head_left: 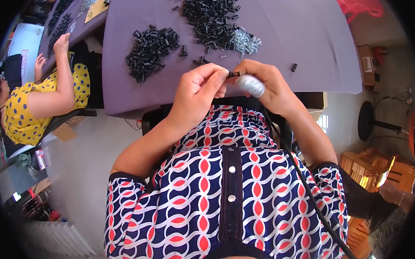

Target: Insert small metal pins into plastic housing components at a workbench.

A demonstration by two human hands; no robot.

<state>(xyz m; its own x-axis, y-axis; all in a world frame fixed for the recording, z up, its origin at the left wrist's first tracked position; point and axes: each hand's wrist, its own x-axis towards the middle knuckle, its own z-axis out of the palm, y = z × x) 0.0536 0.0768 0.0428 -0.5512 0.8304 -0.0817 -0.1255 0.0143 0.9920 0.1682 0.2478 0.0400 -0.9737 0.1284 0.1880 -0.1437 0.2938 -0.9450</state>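
Observation:
Above the table's near edge, my left hand (pixel 195 93) pinches a small black plastic part (pixel 234 74) between thumb and fingertips. My right hand (pixel 269 83) is closed around the other end of it, so the two hands meet at this part. A silvery-white wrapping (pixel 251 86) covers what appears to be my right thumb. Just beyond my hands, a heap of small silver springs (pixel 246 42) touches a large pile of black plastic parts (pixel 210 16). A second pile of black parts (pixel 150 53) lies to the left.
A purple cloth covers the table (pixel 309 36). One loose black piece (pixel 294 67) lies on its right side. A person in yellow dotted clothes (pixel 56 95) sits at another table on the left. A black cable (pixel 302 184) runs down past my right side. Cardboard boxes (pixel 367 67) stand at right.

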